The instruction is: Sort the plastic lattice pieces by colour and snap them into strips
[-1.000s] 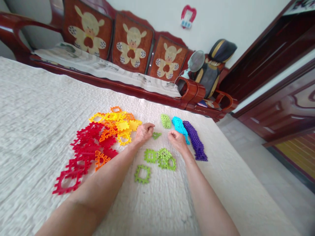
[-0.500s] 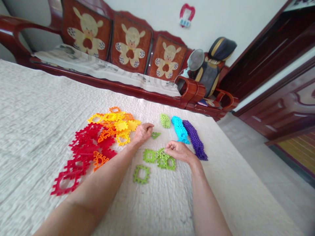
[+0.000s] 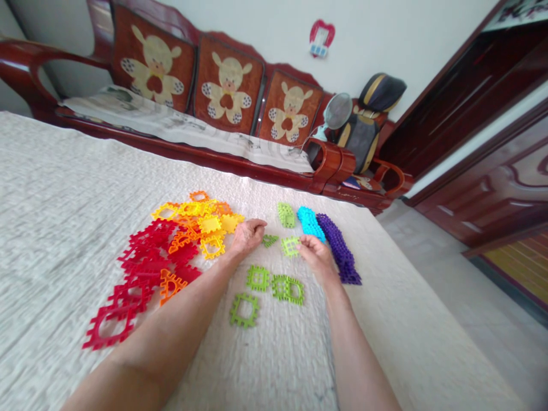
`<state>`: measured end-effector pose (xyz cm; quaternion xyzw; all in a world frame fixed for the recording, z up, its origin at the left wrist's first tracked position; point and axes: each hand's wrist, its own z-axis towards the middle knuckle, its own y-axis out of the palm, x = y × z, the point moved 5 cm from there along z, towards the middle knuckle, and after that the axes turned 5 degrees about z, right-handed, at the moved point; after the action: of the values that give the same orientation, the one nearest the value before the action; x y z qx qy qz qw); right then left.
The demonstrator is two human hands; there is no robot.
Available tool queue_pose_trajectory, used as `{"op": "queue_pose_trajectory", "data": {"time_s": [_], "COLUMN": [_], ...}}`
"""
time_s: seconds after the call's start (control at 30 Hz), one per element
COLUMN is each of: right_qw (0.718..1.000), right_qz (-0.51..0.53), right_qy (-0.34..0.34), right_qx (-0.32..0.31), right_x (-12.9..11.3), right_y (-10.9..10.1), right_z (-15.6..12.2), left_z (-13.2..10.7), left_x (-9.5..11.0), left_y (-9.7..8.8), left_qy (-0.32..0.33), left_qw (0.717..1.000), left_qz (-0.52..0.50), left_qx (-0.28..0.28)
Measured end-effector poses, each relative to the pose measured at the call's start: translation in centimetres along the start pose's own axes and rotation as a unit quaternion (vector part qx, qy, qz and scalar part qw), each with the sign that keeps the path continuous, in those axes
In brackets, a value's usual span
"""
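I have the right hand pinching a green square by its right edge; I can't tell whether the square touches the cloth. My left hand sits low with its fingers curled, and I can't tell whether it grips anything. Between the left hand and the square lies a triangle, leaving me a tight gap there.

Just beyond the square is the green stack. The blue stack is close past the right hand, which covers its near end, and the purple stack runs alongside it on the right.

Nearer me, between the forearms, are a window piece, an overlapping pair and a hollow frame, with plenty of room on my side of them. Left of the left hand, the yellow pile crowds close and the red pile spreads toward me. A broad strip separates the purple stack from the table's slanting right edge; the far edge faces the sofa.
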<state>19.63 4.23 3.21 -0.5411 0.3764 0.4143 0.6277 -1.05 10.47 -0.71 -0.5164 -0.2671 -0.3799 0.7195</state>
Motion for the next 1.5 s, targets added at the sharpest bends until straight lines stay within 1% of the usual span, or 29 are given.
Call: {"op": "queue_pose_trajectory", "data": {"time_s": [0.03,0.07,0.1,0.13,0.17,0.2,0.27,0.4,0.57,0.77,0.93,1.03,1.1,1.17,1.27,1.37,1.5], "right_qw": [0.996,0.984,0.97,0.956,0.944,0.937,0.93,0.937,0.949,0.945,0.946,0.957,0.962,0.961,0.95,0.935,0.916], "right_qz": [-0.042,-0.093,-0.146,-0.192,-0.229,-0.253,-0.275,-0.264,-0.253,-0.295,-0.298,-0.264,-0.24,-0.232,-0.245,-0.273,-0.316], "right_qy": [-0.047,-0.092,-0.133,-0.167,-0.191,-0.207,-0.222,-0.222,-0.19,-0.14,-0.129,-0.119,-0.113,-0.116,-0.132,-0.145,-0.146], "right_qx": [0.068,0.118,0.143,0.147,0.138,0.124,0.102,0.055,0.001,-0.009,-0.008,0.018,0.058,0.101,0.142,0.17,0.201], "right_x": [-0.1,-0.4,-0.6,-0.9,-1.1,-1.2,-1.3,-0.9,0.0,-0.1,-0.3,-0.1,0.1,0.3,0.3,0.0,0.0], "right_y": [-0.2,-0.2,0.2,0.7,1.4,1.9,2.7,3.4,3.4,2.8,2.4,1.8,1.3,1.1,1.5,2.5,3.5], "right_z": [0.1,0.0,-0.2,-0.4,-0.6,-0.8,-1.2,-1.4,-1.0,-0.7,-0.8,-0.6,-0.1,0.6,2.0,3.5,5.0], "left_z": [0.0,0.0,0.0,0.0,0.0,0.0,0.1,0.1,0.1,0.1,0.0,0.0,0.0,0.0,0.0,0.0,0.0], "left_x": [0.0,0.0,0.0,0.1,0.1,0.1,0.0,-0.2,-0.3,-0.1,0.0,0.0,0.0,0.0,0.1,0.1,-0.1], "left_y": [0.0,0.0,0.0,0.0,-0.1,-0.1,0.0,0.2,0.3,0.1,0.0,0.0,0.1,0.1,0.1,0.1,0.2], "left_qy": [-0.001,-0.003,-0.004,-0.005,-0.006,-0.006,-0.005,-0.002,-0.005,-0.004,-0.003,-0.003,-0.005,-0.007,-0.008,-0.004,-0.002], "left_qw": [1.0,1.0,1.0,1.0,1.0,1.0,1.0,1.0,1.0,1.0,1.0,1.0,1.0,1.0,1.0,1.0,1.0], "left_qz": [-0.001,-0.001,0.0,0.0,0.001,0.002,0.001,-0.007,-0.008,-0.004,-0.004,-0.006,-0.007,-0.007,-0.009,-0.012,-0.016], "left_qx": [-0.001,-0.002,-0.002,-0.001,0.0,0.001,0.0,-0.001,0.003,-0.005,-0.003,-0.003,-0.005,-0.006,-0.007,-0.003,0.005]}}
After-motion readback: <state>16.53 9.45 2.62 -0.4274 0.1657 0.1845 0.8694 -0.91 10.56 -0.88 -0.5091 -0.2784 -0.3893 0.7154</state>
